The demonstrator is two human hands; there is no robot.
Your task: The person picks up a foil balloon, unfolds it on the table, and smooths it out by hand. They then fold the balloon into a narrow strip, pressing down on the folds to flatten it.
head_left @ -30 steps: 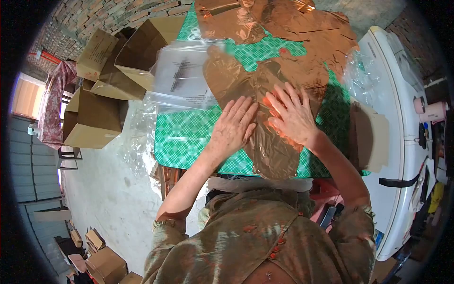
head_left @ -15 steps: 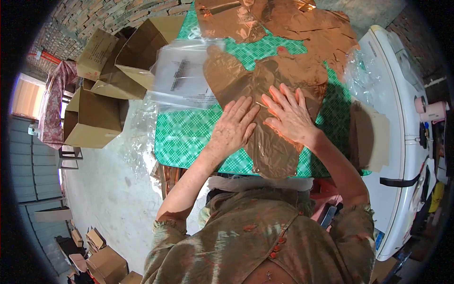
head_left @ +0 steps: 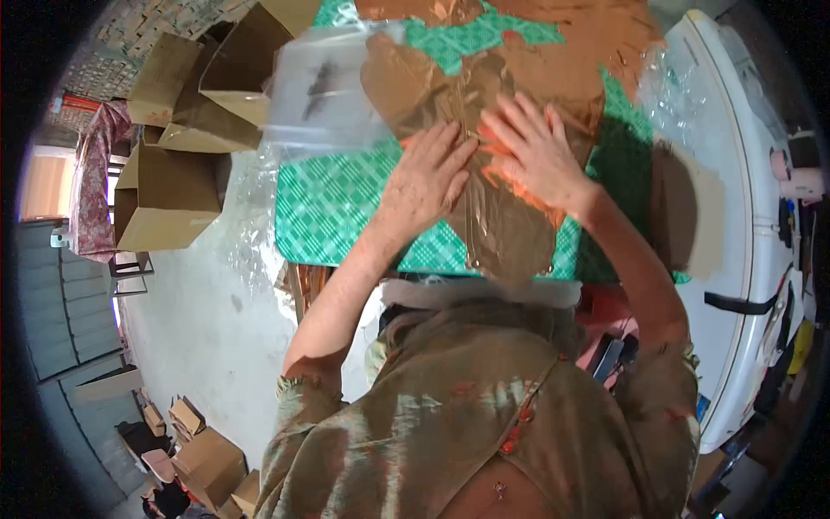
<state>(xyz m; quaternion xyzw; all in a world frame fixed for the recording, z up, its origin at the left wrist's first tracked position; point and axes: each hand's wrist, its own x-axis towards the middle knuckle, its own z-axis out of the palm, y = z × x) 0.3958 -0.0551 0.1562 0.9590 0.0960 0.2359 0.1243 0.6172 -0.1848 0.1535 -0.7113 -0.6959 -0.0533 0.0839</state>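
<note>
A flat, copper-coloured sheet that looks like a deflated foil balloon [head_left: 510, 238] lies creased on the green checked tablecloth [head_left: 337, 203]. My left hand [head_left: 422, 180] rests flat on its left side, fingers stretched out and pointing away from me. On its right side my right hand [head_left: 543, 164] presses down with fingers spread, slightly blurred. A thin seam or fold runs down the foil between both hands. More copper foil [head_left: 596, 35] spreads over the far part of the table. Left of the foil lies a stack of clear plastic bags [head_left: 324, 95] with dark print, blurred.
Open cardboard boxes [head_left: 177, 195] stand to the left, beyond the table edge. A white appliance like a fridge [head_left: 735, 208] is close on the right, with a cardboard piece [head_left: 692, 208] beside the table. Crumpled clear plastic [head_left: 670, 86] lies at the far right. More boxes [head_left: 207, 467] sit lower left.
The camera view has tilted, so the table and foil sit higher in the picture. Both hands stay flat on the foil and seem to have slid slightly away from me.
</note>
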